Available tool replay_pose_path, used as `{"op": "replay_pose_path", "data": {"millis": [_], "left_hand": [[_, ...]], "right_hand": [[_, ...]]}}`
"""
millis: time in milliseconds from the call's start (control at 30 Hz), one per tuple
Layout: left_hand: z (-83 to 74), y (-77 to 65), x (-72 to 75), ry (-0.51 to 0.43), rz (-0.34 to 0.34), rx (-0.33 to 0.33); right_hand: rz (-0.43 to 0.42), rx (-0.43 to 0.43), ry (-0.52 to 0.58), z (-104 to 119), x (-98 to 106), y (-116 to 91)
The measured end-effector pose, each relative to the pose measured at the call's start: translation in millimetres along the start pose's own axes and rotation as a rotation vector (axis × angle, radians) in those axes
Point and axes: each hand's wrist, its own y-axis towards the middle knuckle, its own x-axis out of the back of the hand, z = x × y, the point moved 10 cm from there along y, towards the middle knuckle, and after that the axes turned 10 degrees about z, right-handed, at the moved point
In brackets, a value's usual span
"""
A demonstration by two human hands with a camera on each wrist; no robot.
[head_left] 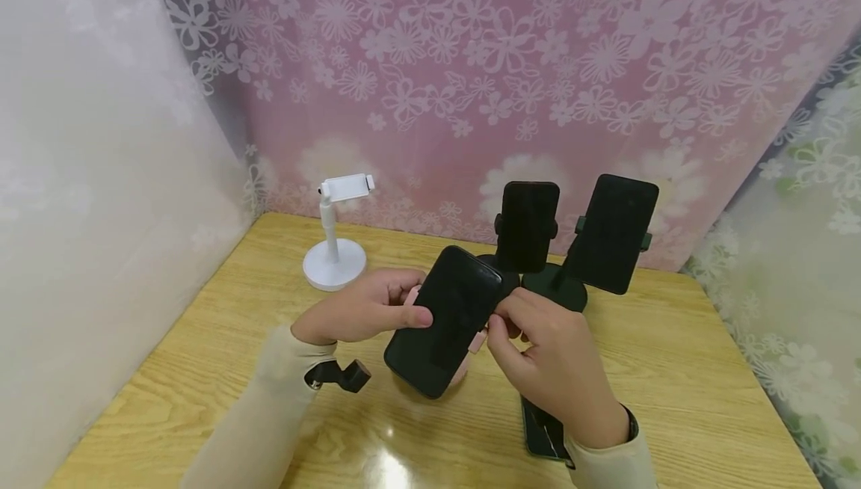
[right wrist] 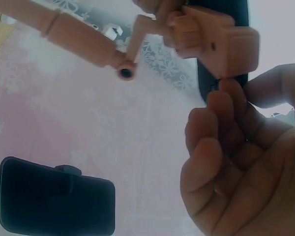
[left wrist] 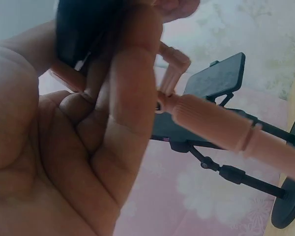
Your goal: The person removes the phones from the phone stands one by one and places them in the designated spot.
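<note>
One phone (head_left: 449, 317) (long axis leaning right), left fingers (left wrist: 132, 93) clamped on it, right fingers (head_left: 501, 336) curled, hold unclear

Left grip (head_left: 366, 306), thumb (head_left: 412, 316) straight, opposite right grip (head_left: 551, 351), fingers (right wrist: 202, 160) bent

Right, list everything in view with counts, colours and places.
held phone: 1, black, centre
pink stand: 1, pink, behind held phone
loaded stands: 2, black, back right
mounted phones: 2, black, on loaded stands
empty stand: 1, white, back left
flat phone: 1, black, lower right, partly hidden
table: 1, yellowish wood, under the stands
backdrop: 1, pink with pale flowers, behind
side coverings: 2, whitish and pale floral, left and right
wrist mount: 1, black, left of centre
wristband: 1, dark, lower right
sleeves: 2, cream, bottom
left grip: 1, bare, on held phone
right grip: 1, bare, at held phone's edge
</note>
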Motion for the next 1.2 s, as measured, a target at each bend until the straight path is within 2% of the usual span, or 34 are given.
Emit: {"op": "replay_pose_path", "data": {"millis": [200, 400, 467, 533, 600, 700, 767, 833, 900, 1000, 1200], "left_hand": [[5.4, -1.1, 1.5, 0.03, 0.03, 0.028], [11.5, -3.8, -1.4, 0.025, 0.11, 0.056], [13.4, -4.3, -1.2, 0.047, 0.118, 0.079], [13.9, -4.6, 1.8, 0.088, 0.093, 0.101], [11.5, -5.8, 8.0, 0.132, 0.034, 0.109], [4.0, -10.3, 19.6, 0.193, -0.075, 0.096], [-1.4, -13.2, 24.3, 0.232, -0.12, 0.084], [-5.5, -14.6, 25.2, 0.268, -0.13, 0.072], [-8.3, -14.6, 24.4, 0.299, -0.124, 0.069], [-12.5, -14.2, 22.7, 0.333, -0.114, 0.066], [-18.2, -14.8, 17.4, 0.331, -0.095, 0.066]], "right_hand": [[0.007, 0.006, -0.01, 2.8, -0.9, 2.0], [0.064, 0.006, 0.006, 2.9, -9.7, 4.9], [0.078, -0.004, 0.006, 1.8, -12.0, 4.9], [0.085, -0.018, 0.0, 0.4, -13.0, 4.6], [0.098, -0.046, 0.0, -2.1, -14.4, 4.0], [0.168, -0.147, 0.015, -10.7, -21.4, 2.3], [0.242, -0.233, 0.035, -17.9, -29.1, -0.1], [0.314, -0.305, 0.052, -23.7, -37.1, -2.9], [0.361, -0.334, 0.068, -25.5, -42.7, -4.7], [0.411, -0.336, 0.101, -25.0, -48.9, -5.7], [0.477, -0.328, 0.168, -23.4, -54.8, -7.0]]}}
